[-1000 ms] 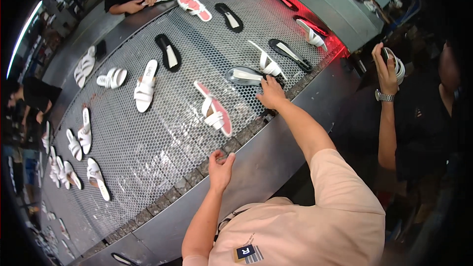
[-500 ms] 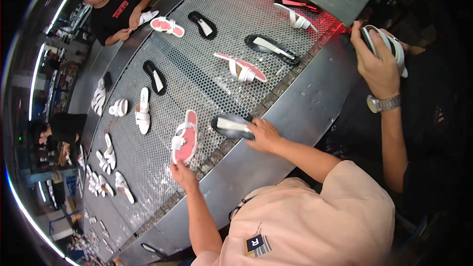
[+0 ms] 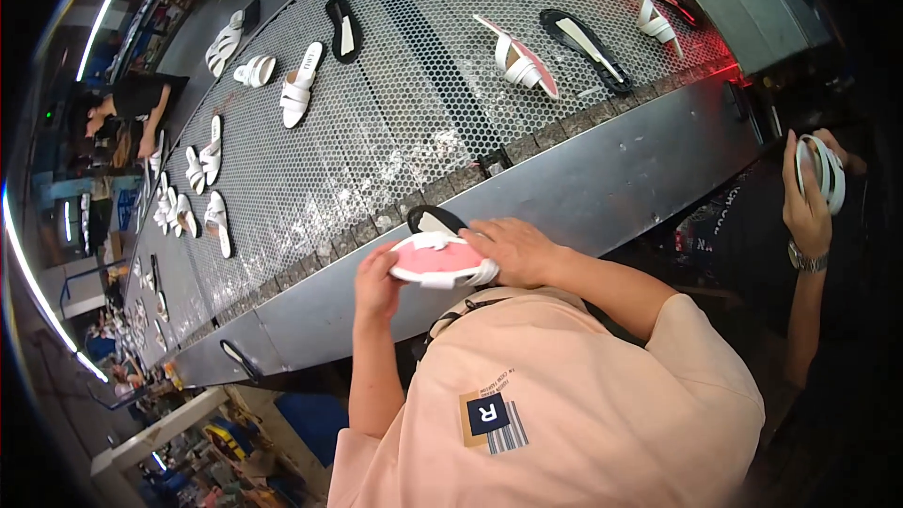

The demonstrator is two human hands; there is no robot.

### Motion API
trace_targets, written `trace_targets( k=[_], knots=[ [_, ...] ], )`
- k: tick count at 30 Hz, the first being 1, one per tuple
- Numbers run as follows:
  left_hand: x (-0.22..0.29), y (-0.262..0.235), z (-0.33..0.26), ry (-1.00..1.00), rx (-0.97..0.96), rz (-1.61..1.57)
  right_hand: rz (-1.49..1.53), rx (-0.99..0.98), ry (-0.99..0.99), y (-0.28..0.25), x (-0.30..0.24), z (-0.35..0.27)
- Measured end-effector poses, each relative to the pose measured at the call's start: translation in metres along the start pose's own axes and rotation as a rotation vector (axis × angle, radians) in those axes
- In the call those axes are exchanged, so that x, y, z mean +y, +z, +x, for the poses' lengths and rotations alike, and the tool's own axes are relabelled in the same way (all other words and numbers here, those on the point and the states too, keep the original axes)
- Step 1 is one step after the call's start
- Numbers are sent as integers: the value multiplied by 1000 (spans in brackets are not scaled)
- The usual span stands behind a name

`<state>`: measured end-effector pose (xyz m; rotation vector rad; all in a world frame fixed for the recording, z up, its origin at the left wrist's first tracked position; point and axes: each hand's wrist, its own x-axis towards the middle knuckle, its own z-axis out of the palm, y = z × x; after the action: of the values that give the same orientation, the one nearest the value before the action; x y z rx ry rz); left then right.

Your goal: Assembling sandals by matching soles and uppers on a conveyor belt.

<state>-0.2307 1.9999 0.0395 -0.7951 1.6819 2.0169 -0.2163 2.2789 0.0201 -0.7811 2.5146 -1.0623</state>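
Near the front of my body, over the metal edge of the conveyor, my left hand (image 3: 378, 280) grips one end of a white sandal upper (image 3: 428, 259) with a pink underside. Right behind that upper is a black sandal sole (image 3: 435, 218) with a pale strip along its middle, partly hidden. My right hand (image 3: 517, 249) is closed around the other end of these two pieces, its fingers covering where they meet. Whether the upper and the sole touch cannot be seen.
The mesh conveyor belt (image 3: 395, 103) carries white sandals (image 3: 299, 85) and black soles (image 3: 344, 30). A metal side rail (image 3: 602, 155) runs along it, with a hood (image 3: 724, 0) at the far right. A co-worker's hands hold a white sandal (image 3: 821, 174) at right; another person (image 3: 141, 113) is at left.
Both hands have come together off the belt toward my body, bringing the pink-bottomed upper and the black sole close to each other. The view has shifted, and the co-worker at upper left is mostly out of it.
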Motion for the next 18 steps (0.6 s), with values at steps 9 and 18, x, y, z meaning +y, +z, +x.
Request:
trace_targets(
  k=[9, 18],
  knots=[
    [-41, 21, 77, 405, 185, 1294, 182, 56, 403, -23, 69, -62],
    [-47, 38, 104, 196, 100, 591, 1076, 177, 887, -13, 102, -90]
  ],
)
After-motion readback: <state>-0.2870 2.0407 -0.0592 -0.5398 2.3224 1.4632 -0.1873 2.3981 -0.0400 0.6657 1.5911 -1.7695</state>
